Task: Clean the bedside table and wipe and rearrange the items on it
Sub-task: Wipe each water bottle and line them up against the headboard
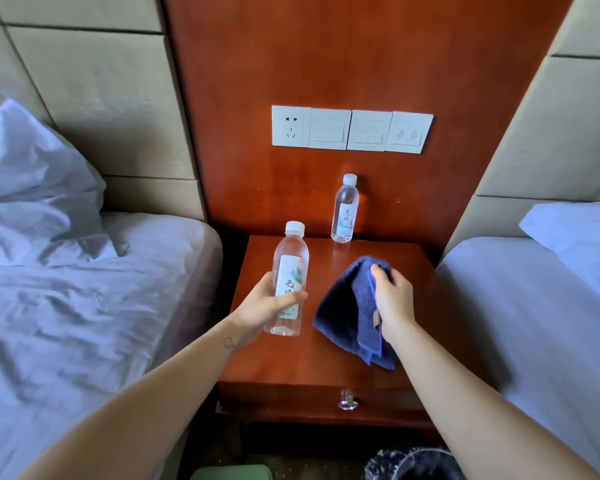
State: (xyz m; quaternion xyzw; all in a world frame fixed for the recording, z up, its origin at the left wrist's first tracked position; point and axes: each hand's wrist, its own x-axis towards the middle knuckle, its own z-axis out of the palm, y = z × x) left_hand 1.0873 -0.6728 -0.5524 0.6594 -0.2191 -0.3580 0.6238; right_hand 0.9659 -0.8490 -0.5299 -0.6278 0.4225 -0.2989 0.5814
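Bottle and cloth held over the bedside counter (pixel 291 362).
The left hand (pixel 262 308) wraps round a clear water bottle (pixel 290 268) near the counter's left edge, its fingers covering part of the label. The right hand (pixel 394 299) clutches a folded blue cloth (pixel 343 306), fingertips buried in the folds. I cannot tell whether the cloth touches the wood. A second bottle (pixel 344 209) stands at the back.

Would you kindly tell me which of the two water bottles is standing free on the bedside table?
The far bottle, upright by the wooden wall panel below the switches; the near bottle is gripped in the left hand.
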